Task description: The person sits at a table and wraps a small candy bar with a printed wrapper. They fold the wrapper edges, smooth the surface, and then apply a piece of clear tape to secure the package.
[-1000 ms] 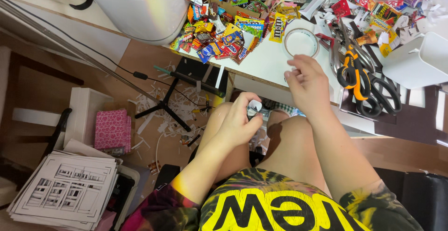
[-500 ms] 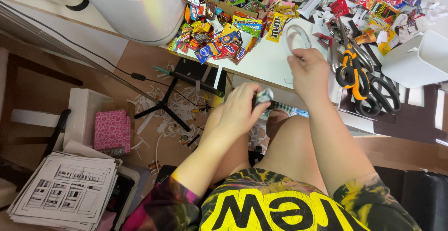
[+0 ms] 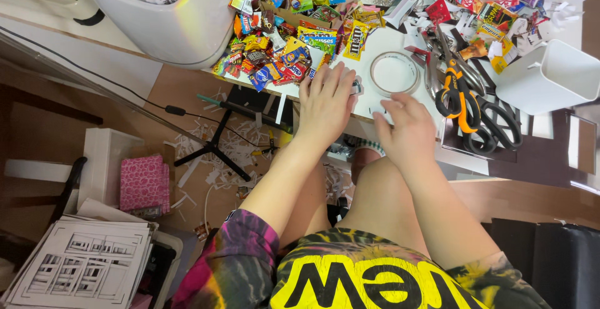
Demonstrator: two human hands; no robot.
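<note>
My left hand (image 3: 325, 99) lies palm down at the front edge of the white table (image 3: 375, 106), its fingertips covering a small grey object (image 3: 357, 87) that only partly shows. My right hand (image 3: 407, 128) rests at the table edge just to the right, fingers loosely apart, holding nothing I can see. A clear tape ring (image 3: 394, 71) lies flat just beyond both hands. A pile of bright candy wrappers (image 3: 287, 40) spreads left of my left hand.
Orange-and-black scissors (image 3: 465, 106) and a metal tool lie right of the ring, beside a white square container (image 3: 553, 74). A white bin (image 3: 169, 15) stands at the far left. Below are paper scraps, a black stand (image 3: 215, 149), a pink box (image 3: 144, 184) and printed sheets (image 3: 81, 265).
My left hand has risen from my lap to the table edge, carrying the small grey object. My right hand has drawn back from the tape ring toward the table edge.
</note>
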